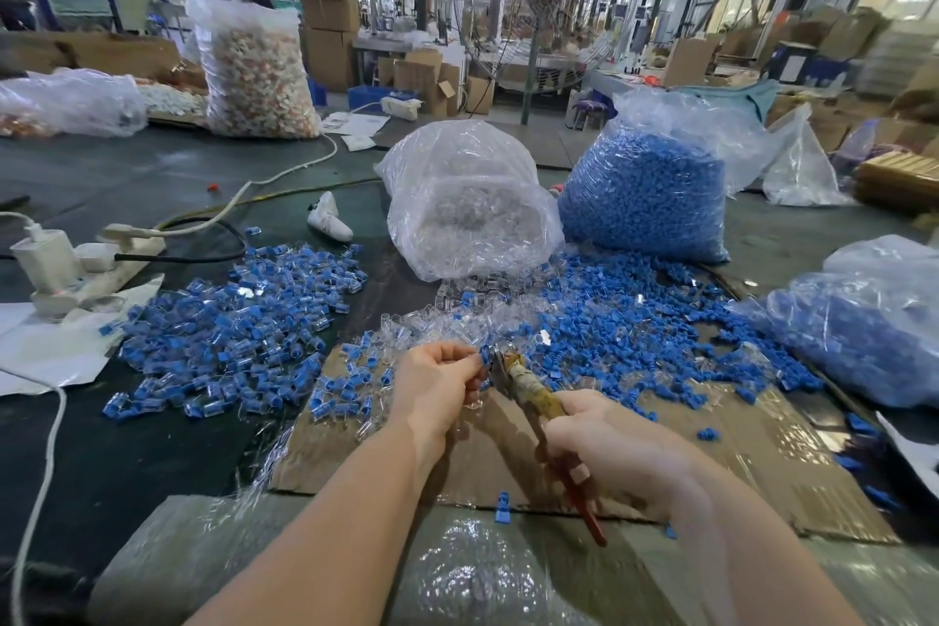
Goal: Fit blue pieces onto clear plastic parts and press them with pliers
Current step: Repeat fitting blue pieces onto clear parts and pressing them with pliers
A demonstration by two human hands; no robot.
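Pinching blue piece (485,355) at frame centre in left hand (437,381), presenting it to pliers (528,397); right hand (604,442) clamping handles for pressing.

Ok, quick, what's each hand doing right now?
Left hand: closed, pinching a blue piece at the pliers' tip.
Right hand: closed around the pliers handles.

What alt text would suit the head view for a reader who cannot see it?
The left hand pinches a blue-and-clear piece at the pliers gripped by the right hand, above cardboard strewn with blue pieces.
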